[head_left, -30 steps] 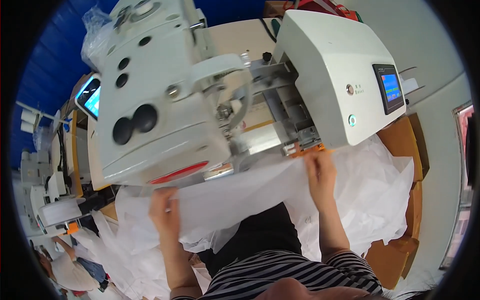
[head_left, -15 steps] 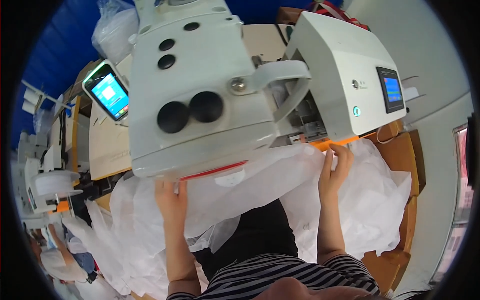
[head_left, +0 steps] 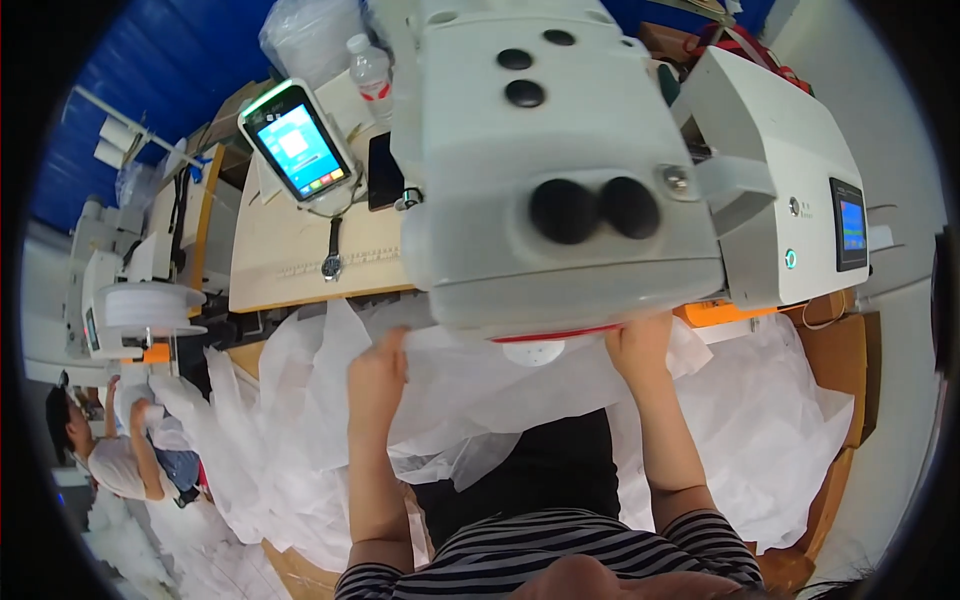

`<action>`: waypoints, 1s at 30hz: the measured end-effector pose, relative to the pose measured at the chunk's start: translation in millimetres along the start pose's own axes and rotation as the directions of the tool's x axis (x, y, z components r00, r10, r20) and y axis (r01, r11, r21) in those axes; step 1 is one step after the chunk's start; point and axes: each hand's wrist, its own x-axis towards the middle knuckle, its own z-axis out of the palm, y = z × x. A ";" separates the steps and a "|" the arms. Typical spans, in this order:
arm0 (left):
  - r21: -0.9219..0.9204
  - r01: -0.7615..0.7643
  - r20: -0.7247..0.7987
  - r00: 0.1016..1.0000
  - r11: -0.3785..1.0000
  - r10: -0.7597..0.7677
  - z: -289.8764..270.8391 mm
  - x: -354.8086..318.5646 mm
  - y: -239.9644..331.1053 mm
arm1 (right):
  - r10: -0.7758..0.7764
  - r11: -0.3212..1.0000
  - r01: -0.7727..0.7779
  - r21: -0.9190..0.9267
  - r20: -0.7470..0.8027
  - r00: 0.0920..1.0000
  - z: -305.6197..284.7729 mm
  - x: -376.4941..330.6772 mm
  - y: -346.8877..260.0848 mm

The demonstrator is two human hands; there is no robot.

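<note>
Thin white sheer fabric [head_left: 470, 400] runs across below the white sewing machine head [head_left: 560, 255] and falls over my lap in loose folds. At its left, my left hand [head_left: 378, 375] pinches the fabric's edge, with fingers closed and slightly blurred. My right hand [head_left: 640, 350] is closed on the fabric at the right, close against the lower front of the machine head, which partly covers its fingertips. A red strip [head_left: 560, 334] marks the head's lower edge. The needle area is hidden behind the head.
A lit control screen [head_left: 300, 150], wristwatch [head_left: 332, 252], dark phone [head_left: 385, 172] and plastic bottle [head_left: 371, 78] rest on the left tabletop [head_left: 265, 270]. At right stands a white box unit [head_left: 775, 190] with an orange plate [head_left: 715, 312]. Cardboard [head_left: 840, 380] borders the fabric. Another person [head_left: 120, 465] works far left.
My view has turned left, bringing the watch, phone and bottle into sight. My right hand has left the orange plate and moved left to the machine head's front. My left hand shows farther out from under the head.
</note>
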 end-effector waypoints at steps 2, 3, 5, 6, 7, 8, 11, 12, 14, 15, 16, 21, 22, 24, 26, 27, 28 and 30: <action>-0.081 0.077 -0.252 0.963 0.994 -0.095 -9.9 -2.0 -5.5 | -0.003 0.999 0.003 0.042 0.016 1.000 3.8 -7.4 -0.2; -0.081 0.091 -0.252 0.962 0.993 -0.109 -17.7 -0.9 -4.3 | 0.006 0.998 -0.007 0.068 0.019 1.000 4.4 -12.4 -1.7; -0.030 -0.096 -0.618 0.784 0.995 0.057 -33.1 2.4 -2.7 | 0.019 0.995 -0.021 0.095 0.024 1.000 6.1 -15.4 -6.1; -0.029 -0.096 -0.614 0.787 0.995 0.058 -35.0 1.2 -6.8 | 0.019 0.994 -0.019 0.105 0.001 1.000 6.6 -14.8 -9.1; 0.007 -0.184 -0.622 0.769 0.983 0.148 -37.3 0.3 -11.5 | 0.021 0.993 -0.018 0.114 -0.022 1.000 6.4 -14.2 -11.9; 0.044 -0.265 -0.626 0.744 0.963 0.233 -40.7 -1.9 -16.2 | 0.020 0.992 -0.014 0.126 -0.044 0.999 5.8 -13.2 -15.4; 0.167 -0.331 -0.596 0.716 0.929 0.363 -42.6 -8.0 -23.3 | -0.008 0.989 0.000 0.148 0.053 0.999 9.6 -6.8 -36.0; 0.253 -0.313 -0.561 0.723 0.915 0.402 -41.0 -11.3 -24.1 | -0.023 0.988 0.008 0.157 0.098 0.995 9.4 -5.8 -36.9; 0.332 -0.310 -0.520 0.728 0.891 0.447 -40.4 -10.9 -19.4 | -0.020 0.992 0.012 0.127 0.065 0.998 6.1 -6.9 -29.1; 0.368 -0.290 -0.509 0.733 0.883 0.453 -40.7 -9.1 -16.2 | -0.024 0.994 0.020 0.103 0.036 0.999 3.8 -7.9 -23.6; 0.402 -0.273 -0.497 0.736 0.874 0.459 -41.1 -6.2 -11.2 | -0.027 0.997 0.026 0.076 0.007 1.000 0.7 -9.3 -18.9; 0.092 -0.185 -0.338 0.918 0.978 0.206 -29.3 2.5 0.3 | 0.047 0.989 -0.057 0.134 0.079 0.996 -42.5 -18.8 -4.1; 0.081 -0.211 -0.334 0.915 0.974 0.226 -26.9 6.4 8.1 | 0.134 0.944 -0.146 0.297 0.063 0.989 -51.6 -29.4 5.4; -0.011 -0.386 -0.348 0.866 0.922 0.359 -29.8 10.7 28.2 | 0.308 0.752 -0.288 0.593 0.070 0.949 -67.7 -50.9 19.3; -0.063 -0.470 -0.356 0.835 0.881 0.420 -23.2 14.6 45.6 | 0.513 0.687 -0.466 0.557 0.082 0.854 -81.5 -56.3 24.5; -0.091 -0.512 -0.325 0.826 0.854 0.460 -17.2 19.7 56.7 | 0.680 0.580 -0.613 0.536 0.096 0.727 -86.4 -57.1 25.9; -0.114 -0.547 -0.299 0.815 0.830 0.496 -13.1 24.0 67.4 | 0.813 0.446 -0.730 0.518 0.108 0.573 -89.4 -57.0 26.4; -0.120 -0.559 -0.277 0.813 0.821 0.513 -2.9 28.5 77.5 | 0.758 0.616 -0.736 0.281 0.044 0.651 -87.5 -55.7 35.4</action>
